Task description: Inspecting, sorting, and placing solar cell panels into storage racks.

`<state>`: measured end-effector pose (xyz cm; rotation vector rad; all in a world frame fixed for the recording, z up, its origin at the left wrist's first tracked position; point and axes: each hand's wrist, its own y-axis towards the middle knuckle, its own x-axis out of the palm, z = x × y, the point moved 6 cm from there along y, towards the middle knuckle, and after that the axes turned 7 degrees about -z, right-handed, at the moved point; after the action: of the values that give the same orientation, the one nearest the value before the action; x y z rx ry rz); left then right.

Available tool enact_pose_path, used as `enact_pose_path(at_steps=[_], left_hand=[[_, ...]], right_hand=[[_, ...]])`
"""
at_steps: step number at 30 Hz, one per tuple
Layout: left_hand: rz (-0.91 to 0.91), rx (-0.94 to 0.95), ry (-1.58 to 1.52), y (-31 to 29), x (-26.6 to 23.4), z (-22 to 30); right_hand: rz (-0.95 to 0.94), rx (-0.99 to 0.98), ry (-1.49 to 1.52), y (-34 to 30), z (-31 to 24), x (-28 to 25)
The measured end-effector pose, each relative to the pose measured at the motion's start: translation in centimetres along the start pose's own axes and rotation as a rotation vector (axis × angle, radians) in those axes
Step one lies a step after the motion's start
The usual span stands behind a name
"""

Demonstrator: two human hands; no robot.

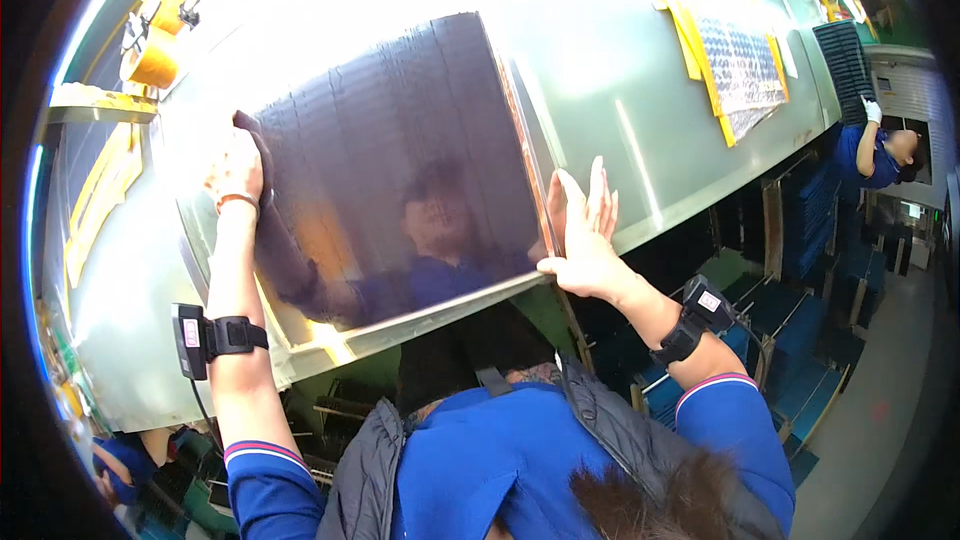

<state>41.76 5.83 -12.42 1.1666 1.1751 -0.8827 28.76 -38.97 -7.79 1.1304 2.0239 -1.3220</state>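
Note:
A large dark, glossy panel [400,160] lies on the pale worktable [600,90], reflecting a person and blue clothing. Its right side shows a thin copper-coloured edge. At the panel's far left corner, my left hand [238,170] grips the side, with some fingers hard to make out. The left border beside that hand looks uneven. My right hand [590,245] is by the near right corner, fingers stretched upward and apart. Its thumb lies at the corner, and the palm faces the copper-coloured edge.
Yellow-edged sheets with a patterned covering [735,50] lie at the far right. Orange spools [155,60] stand at the far left. Racks with blue shelves [790,380] are below the table's right side. A co-worker [880,155] with a white glove is at a black ridged stack [846,65].

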Motion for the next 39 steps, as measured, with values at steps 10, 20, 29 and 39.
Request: enact_pose_path(at_steps=[10,20,29,39], left_hand=[[-0.002,-0.051,-0.196,0.2,-0.9,2.4],[0.004,-0.05,-0.24,-0.4,-2.3,1.6],[0.029,0.007,-0.174,-0.4,-2.6,2.4],[0.076,0.049,-0.172,-0.2,-3.5,3.0]], right_hand=[[-0.133,0.048,-0.121,0.7,-0.7,0.1],[0.578,-0.631,-0.214,13.7,-9.0,-7.1],[0.713,-0.549,-0.257,18.0,-8.2,-8.1],[0.732,-0.624,-0.182,19.5,-8.5,-10.3]])
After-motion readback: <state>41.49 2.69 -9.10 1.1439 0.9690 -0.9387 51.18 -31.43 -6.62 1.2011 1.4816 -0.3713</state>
